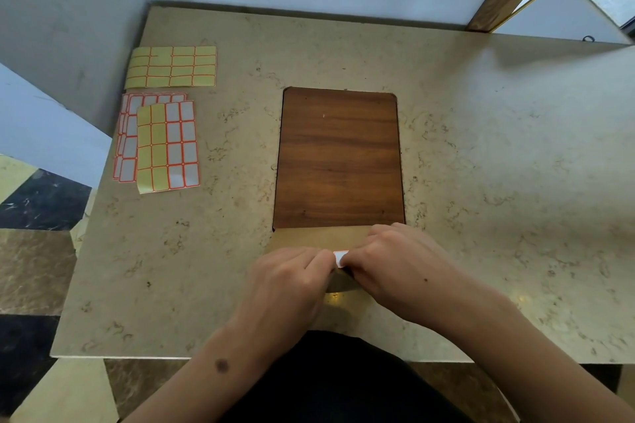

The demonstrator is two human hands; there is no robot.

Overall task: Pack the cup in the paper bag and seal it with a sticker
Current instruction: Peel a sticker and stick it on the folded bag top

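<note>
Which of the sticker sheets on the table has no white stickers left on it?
The far sheet, lying alone nearest the wall: all yellow backing. The top sheet of the nearer pile is half white, and the sheets beneath it show white stickers.

At the near edge of our marble table point(481, 148), our left hand point(288, 282) and right hand point(398, 268) pinch a white sticker point(340, 258) over the paper bag point(309, 239). Sticker sheets point(161, 141) lie far left; a wooden board point(338, 158) sits centre.

The bench point(481, 148) is veined, faintly glossy beige stone; a smooth wood-grain panel point(338, 154) lies inset. Matt brown paper bag point(309, 239); paper sticker sheets point(165, 144) at nine o'clock.
</note>
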